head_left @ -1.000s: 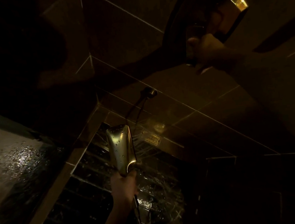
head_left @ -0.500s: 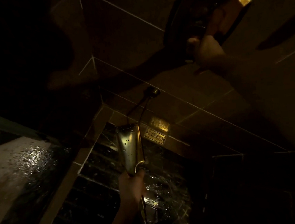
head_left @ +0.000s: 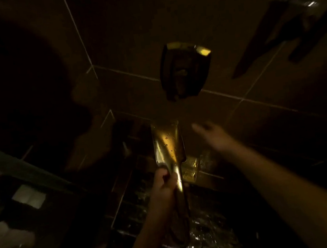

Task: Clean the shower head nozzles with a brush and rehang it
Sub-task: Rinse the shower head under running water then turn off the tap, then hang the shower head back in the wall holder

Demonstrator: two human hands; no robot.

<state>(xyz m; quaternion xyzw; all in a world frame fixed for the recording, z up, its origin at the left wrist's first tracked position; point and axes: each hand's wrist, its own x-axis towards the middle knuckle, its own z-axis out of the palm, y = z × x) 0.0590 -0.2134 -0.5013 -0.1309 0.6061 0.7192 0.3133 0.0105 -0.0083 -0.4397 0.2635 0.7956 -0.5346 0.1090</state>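
Your left hand point(head_left: 166, 182) grips the wet shower head point(head_left: 168, 144) by its handle, fingers curled round it, head pointing to twelve o'clock. At two o'clock from it your right hand point(head_left: 214, 136) hangs loosely spread, holding nothing. Farther up, a dark wall fixture point(head_left: 184, 69) sits on the tiled wall point(head_left: 126, 31).

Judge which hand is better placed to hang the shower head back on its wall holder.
Left, probably. The left hand already grips the shower head just below the wall holder. The right hand is empty and open beside it.
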